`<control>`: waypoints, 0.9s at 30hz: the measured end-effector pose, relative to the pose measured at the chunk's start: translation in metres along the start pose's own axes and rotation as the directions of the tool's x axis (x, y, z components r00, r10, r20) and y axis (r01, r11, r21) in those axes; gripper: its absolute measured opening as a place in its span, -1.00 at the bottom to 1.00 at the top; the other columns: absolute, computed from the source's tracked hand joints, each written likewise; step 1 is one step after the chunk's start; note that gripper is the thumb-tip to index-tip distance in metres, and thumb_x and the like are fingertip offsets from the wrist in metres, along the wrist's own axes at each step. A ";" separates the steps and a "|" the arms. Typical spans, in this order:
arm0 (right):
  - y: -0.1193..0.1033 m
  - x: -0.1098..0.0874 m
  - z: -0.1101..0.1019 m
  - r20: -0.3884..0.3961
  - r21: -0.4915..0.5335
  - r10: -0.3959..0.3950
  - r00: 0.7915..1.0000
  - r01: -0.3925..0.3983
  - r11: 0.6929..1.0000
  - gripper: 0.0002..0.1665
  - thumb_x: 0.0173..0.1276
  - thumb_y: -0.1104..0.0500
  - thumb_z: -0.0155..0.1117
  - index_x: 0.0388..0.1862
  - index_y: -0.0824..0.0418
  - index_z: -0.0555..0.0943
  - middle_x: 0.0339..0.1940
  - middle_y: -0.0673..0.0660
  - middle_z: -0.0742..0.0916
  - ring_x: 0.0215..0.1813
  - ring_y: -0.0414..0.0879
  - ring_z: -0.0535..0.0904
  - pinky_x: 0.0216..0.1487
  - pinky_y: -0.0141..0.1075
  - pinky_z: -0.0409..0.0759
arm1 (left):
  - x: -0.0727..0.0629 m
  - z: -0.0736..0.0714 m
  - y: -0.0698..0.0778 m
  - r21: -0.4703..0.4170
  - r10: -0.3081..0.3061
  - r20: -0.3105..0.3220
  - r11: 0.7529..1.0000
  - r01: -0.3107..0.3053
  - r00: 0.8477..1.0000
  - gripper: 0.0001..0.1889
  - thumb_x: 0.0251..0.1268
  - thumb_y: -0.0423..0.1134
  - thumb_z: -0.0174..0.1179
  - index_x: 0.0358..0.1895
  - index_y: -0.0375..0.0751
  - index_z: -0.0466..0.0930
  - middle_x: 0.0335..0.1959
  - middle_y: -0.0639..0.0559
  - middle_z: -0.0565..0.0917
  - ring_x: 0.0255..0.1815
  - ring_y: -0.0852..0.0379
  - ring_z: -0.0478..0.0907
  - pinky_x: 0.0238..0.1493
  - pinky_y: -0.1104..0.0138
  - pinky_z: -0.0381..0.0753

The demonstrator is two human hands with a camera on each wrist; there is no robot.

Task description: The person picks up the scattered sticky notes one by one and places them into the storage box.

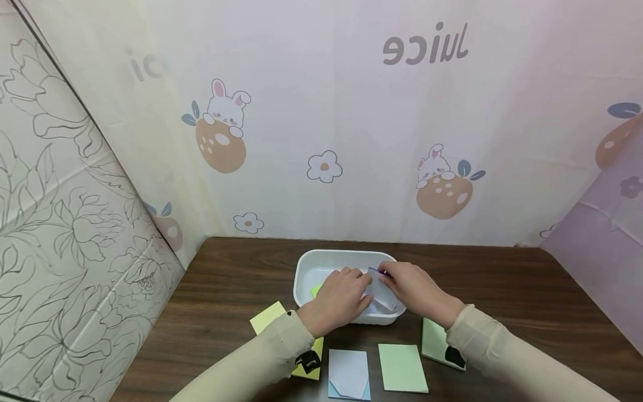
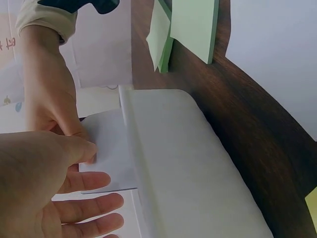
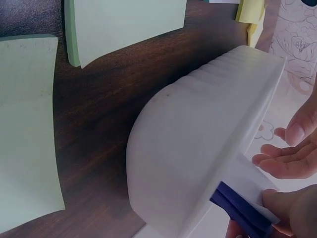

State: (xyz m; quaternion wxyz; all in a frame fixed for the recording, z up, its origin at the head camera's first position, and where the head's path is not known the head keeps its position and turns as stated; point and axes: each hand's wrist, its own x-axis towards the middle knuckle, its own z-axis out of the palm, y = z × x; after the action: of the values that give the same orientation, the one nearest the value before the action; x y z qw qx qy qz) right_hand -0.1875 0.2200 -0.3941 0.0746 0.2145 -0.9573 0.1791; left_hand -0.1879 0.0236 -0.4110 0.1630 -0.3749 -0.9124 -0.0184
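A white plastic tray (image 1: 346, 252) sits near the back of the dark wooden table. At its right end my right hand (image 1: 417, 287) pinches a whitish sticky-note pad (image 1: 384, 297), tilted inside the tray. A dark blue strip (image 3: 242, 210) shows along the pad's edge in the right wrist view. My left hand (image 1: 341, 293) hovers over the tray's middle, fingers loosely extended beside the pad's left edge; whether they touch it I cannot tell. Under that hand, a bit of a yellow-green note (image 1: 315, 290) shows in the tray.
Before the tray lie yellow pads (image 1: 268, 316), partly hidden by the left sleeve. To their right are a white sheet over a blue pad (image 1: 348, 371), a pale green pad (image 1: 402, 367) and another green pad (image 1: 434, 338) under the right wrist. A patterned curtain (image 1: 321, 111) hangs behind.
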 end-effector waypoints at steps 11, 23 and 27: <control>-0.003 0.002 0.005 0.061 0.038 -0.011 0.998 0.009 0.999 -0.94 0.45 0.23 0.27 -0.18 0.15 0.68 -0.36 -0.04 0.74 -0.44 -0.29 0.46 -0.44 -0.39 0.43 | -0.003 0.001 -0.002 -0.017 -0.005 0.017 1.000 0.006 1.000 -0.74 0.43 0.02 0.20 -0.03 -0.04 0.65 -0.15 0.09 0.74 -0.19 0.14 0.66 -0.24 0.32 0.60; 0.000 0.006 0.012 0.079 0.054 -0.018 0.997 0.013 0.998 -0.95 0.44 0.26 0.27 -0.19 0.18 0.66 -0.35 -0.02 0.73 -0.42 -0.28 0.47 -0.42 -0.39 0.43 | -0.004 0.005 -0.004 -0.022 -0.016 0.034 1.000 0.017 0.999 -0.75 0.43 0.01 0.20 -0.04 -0.04 0.66 -0.18 0.09 0.74 -0.22 0.14 0.65 -0.29 0.33 0.58; 0.001 0.006 0.015 0.078 0.028 -0.024 0.997 0.022 0.999 -0.96 0.42 0.28 0.28 -0.21 0.19 0.67 -0.36 -0.02 0.73 -0.42 -0.27 0.47 -0.40 -0.38 0.45 | -0.004 0.006 -0.003 -0.030 -0.021 0.036 0.999 0.022 0.999 -0.76 0.43 0.01 0.20 -0.07 -0.04 0.66 -0.21 0.09 0.74 -0.22 0.13 0.65 -0.29 0.33 0.57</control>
State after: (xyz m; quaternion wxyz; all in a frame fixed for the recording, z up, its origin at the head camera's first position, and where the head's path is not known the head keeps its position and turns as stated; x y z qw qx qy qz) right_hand -0.1939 0.2127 -0.4070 0.0361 0.2331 -0.9545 0.1826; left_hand -0.1891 0.0192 -0.4172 0.1410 -0.3679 -0.9187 -0.0273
